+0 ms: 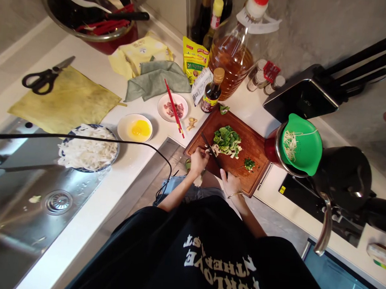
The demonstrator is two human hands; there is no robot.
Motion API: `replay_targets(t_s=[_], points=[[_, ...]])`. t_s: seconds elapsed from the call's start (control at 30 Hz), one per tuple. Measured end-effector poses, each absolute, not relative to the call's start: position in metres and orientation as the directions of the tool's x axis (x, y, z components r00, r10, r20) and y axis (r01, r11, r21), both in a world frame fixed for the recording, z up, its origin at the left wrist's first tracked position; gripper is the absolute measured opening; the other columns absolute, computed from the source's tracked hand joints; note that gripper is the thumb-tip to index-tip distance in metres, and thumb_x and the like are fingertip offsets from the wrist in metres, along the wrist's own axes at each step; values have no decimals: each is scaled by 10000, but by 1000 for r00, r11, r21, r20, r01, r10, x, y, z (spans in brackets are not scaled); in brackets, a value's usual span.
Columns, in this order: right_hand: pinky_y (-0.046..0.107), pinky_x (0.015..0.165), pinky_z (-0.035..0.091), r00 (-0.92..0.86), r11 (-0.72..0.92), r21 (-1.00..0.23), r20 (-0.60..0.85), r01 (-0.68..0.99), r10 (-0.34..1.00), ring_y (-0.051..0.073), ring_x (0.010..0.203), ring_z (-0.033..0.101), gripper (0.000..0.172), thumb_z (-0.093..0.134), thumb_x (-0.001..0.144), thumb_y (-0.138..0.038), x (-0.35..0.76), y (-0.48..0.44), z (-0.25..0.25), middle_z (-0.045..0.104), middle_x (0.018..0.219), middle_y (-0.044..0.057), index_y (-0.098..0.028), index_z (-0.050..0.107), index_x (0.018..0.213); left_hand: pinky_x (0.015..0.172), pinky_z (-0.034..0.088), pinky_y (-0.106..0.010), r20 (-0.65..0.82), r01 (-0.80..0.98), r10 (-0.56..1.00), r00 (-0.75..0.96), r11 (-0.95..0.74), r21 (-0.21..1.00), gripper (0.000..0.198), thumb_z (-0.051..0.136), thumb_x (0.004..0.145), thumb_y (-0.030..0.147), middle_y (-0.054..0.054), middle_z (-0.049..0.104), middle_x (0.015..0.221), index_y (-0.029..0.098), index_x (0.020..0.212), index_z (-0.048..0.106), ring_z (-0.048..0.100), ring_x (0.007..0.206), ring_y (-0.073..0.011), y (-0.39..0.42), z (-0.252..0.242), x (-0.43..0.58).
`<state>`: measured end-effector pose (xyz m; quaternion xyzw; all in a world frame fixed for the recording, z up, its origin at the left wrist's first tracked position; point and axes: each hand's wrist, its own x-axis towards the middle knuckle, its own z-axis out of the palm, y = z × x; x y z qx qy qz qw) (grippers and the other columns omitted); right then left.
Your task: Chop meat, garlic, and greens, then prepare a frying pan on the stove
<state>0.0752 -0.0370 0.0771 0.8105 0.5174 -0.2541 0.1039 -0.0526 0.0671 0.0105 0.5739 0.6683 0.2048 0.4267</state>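
Observation:
My right hand [231, 183] is wrapped round the handle of a dark kitchen knife [211, 151], whose blade lies over the left part of a wooden cutting board [243, 182]. Close beside the blade, my left hand [199, 160] has its fingers curled on a small pale piece, partly hidden, that looks like garlic. Chopped leafy greens [227, 140] form a pile just beyond the blade. A smaller heap of finely cut green herbs [249, 165] sits to the right on the board. Some ginger [191, 124] lies on the counter off the board's left edge.
Left of the board are a plate of meat [165, 112] with red chopsticks [174, 108], a bowl of egg [138, 129] and a bowl of white noodles [93, 149] by the sink [11, 220]. A soy sauce bottle [212, 95] stands behind; a green strainer [310, 147] and pot [344, 175] are right.

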Motion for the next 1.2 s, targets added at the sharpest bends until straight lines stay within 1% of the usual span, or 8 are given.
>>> replay_targets(t_s=[0.2, 0.43, 0.57, 0.63, 0.73, 0.83, 1.0, 1.2], points=[[297, 695, 430, 353, -466, -69, -558, 882, 751, 226, 773, 660, 662, 165, 903, -592, 66, -26, 65, 691, 824, 154, -157, 658, 979, 661, 468, -267, -288, 623, 954, 87, 174, 762, 71, 514, 809, 224, -75, 675, 765, 165, 841, 535, 646, 685, -184, 62, 10, -53], [259, 695, 423, 350, -511, -304, -453, 804, 820, 203, 811, 651, 637, 137, 934, -523, 77, -31, 46, 698, 854, 117, -176, 671, 921, 670, 474, -268, -262, 616, 955, 138, 125, 778, 88, 537, 809, 230, -56, 666, 745, 166, 862, 565, 638, 669, -174, 63, 4, -56], [245, 660, 416, 352, -503, -379, -401, 777, 846, 177, 743, 644, 655, 96, 936, -519, 84, -41, 59, 693, 794, 85, -182, 657, 895, 719, 474, -264, -158, 543, 970, 188, 31, 839, 238, 534, 815, 187, -47, 670, 803, 159, 1051, 546, 636, 711, -157, 74, 6, -57], [241, 656, 412, 362, -492, -356, -371, 795, 855, 174, 748, 643, 614, 139, 934, -530, 88, -45, 70, 693, 806, 80, -186, 647, 935, 741, 467, -271, -80, 529, 985, 152, -13, 848, 286, 510, 833, 184, -56, 662, 857, 157, 1118, 504, 628, 754, -158, 79, 15, -61], [247, 615, 397, 398, -492, -209, -368, 845, 840, 187, 713, 644, 558, 262, 891, -600, 94, -45, 87, 698, 791, 76, -206, 639, 1007, 795, 436, -307, 102, 572, 994, 42, -107, 813, 207, 434, 884, 230, -79, 623, 916, 160, 1065, 504, 589, 851, -175, 84, 40, -70], [248, 579, 377, 428, -479, -55, -372, 876, 824, 201, 681, 646, 595, 335, 817, -690, 100, -42, 100, 701, 761, 77, -232, 642, 1043, 862, 377, -363, 238, 643, 954, 180, -297, 706, 178, 502, 854, 339, -86, 588, 925, 178, 919, 543, 530, 938, -217, 90, 68, -73], [238, 583, 368, 399, -433, -14, -364, 901, 842, 200, 727, 652, 583, 367, 791, -709, 105, -40, 106, 706, 786, 67, -261, 647, 1039, 895, 293, -413, 25, 620, 753, 658, -560, 550, 270, 644, 730, 454, -70, 596, 835, 195, 751, 573, 504, 943, -258, 105, 88, -55], [232, 610, 364, 374, -417, -57, -341, 907, 862, 185, 782, 640, 563, 359, 816, -681, 106, -46, 105, 703, 879, 74, -244, 653, 1014, 920, 266, -401, -132, 583, 643, 754, -564, 585, 181, 606, 778, 391, -44, 652, 803, 213, 746, 603, 551, 880, -227, 124, 68, -37]])
